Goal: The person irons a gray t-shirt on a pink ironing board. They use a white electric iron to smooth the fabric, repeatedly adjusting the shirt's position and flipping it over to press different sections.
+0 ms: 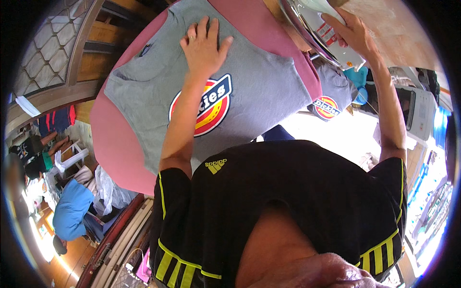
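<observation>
A grey T-shirt [269, 81] with a round red, yellow and blue print lies spread on a pink padded ironing board [113, 144]. My left hand [204, 45] lies flat on the shirt near its upper part, fingers spread. My right hand [353, 33] grips a white clothes iron [319, 26] at the board's far right end, where the iron sits over a shiny metal rest. My black shirt with yellow stripes fills the lower middle of the picture.
A second grey printed garment [331, 98] hangs off the board's right side. A white appliance [422, 113] stands to the right. At left, people sit on the floor near a white plastic chair [72, 158]; a wooden window frame [81, 43] is at upper left.
</observation>
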`<action>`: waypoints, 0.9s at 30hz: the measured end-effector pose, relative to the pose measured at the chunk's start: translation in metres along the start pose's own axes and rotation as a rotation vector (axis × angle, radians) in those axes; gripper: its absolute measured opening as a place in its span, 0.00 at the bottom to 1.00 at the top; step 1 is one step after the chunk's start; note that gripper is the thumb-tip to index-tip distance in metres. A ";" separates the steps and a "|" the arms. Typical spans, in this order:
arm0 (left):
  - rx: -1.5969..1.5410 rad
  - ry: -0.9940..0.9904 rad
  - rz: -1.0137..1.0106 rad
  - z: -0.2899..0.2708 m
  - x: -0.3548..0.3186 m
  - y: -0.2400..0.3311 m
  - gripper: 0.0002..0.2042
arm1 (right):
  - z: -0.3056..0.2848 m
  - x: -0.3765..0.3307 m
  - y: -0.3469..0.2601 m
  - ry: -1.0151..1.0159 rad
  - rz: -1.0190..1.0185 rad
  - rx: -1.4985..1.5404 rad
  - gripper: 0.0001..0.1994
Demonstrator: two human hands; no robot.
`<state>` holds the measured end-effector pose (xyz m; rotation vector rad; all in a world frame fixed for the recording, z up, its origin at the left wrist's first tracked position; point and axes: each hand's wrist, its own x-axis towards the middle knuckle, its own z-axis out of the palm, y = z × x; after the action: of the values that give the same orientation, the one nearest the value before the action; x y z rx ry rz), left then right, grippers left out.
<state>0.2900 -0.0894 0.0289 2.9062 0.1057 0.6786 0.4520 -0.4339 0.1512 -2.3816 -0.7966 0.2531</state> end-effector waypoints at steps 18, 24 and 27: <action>-0.368 -0.485 -0.035 -0.011 0.165 -0.128 0.17 | 0.133 -0.045 -0.146 0.180 -0.039 -0.129 0.18; -0.480 -0.321 0.149 0.010 0.166 -0.148 0.18 | 0.163 0.043 -0.146 0.436 -0.366 -0.249 0.18; -0.486 -0.265 0.161 0.022 0.164 -0.167 0.18 | 0.162 0.090 -0.166 0.430 -0.571 -0.161 0.22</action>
<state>0.4410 0.0888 0.0526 2.5136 -0.2864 0.2793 0.3869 -0.1954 0.1238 -2.1192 -1.2605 -0.5518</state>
